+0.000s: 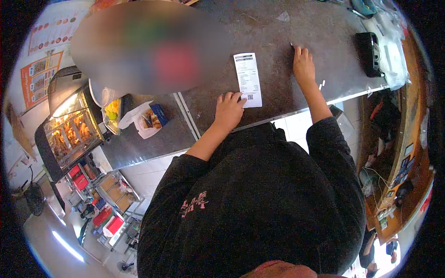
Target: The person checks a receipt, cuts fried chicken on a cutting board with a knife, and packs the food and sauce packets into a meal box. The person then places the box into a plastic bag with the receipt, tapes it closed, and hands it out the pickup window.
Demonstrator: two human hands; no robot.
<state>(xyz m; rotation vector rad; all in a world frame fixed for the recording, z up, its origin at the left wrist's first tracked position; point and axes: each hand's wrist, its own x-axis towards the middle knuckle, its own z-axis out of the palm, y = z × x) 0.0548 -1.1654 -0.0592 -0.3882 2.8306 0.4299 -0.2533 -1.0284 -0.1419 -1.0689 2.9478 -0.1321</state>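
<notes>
A white printed receipt (pixel 250 79) with a QR code near its bottom lies flat on the dark counter (pixel 273 74). My left hand (pixel 230 111) rests at the receipt's lower left edge, fingers bent and fingertips holding the paper against the counter. A small dark spot shows by its index finger; I cannot make out what it is. Farther right, my right hand (pixel 304 66) is closed around a thin pen (pixel 292 45), of which only the tip shows. That hand sits on the counter, apart from the receipt.
On the left stand a lit glass food warmer (pixel 74 127), a box of fried food (pixel 149 121) and a container of yellow food (pixel 112 110). A black case (pixel 369 54) and clear plastic bags (pixel 391 51) lie on the right. A large blurred patch covers the upper left.
</notes>
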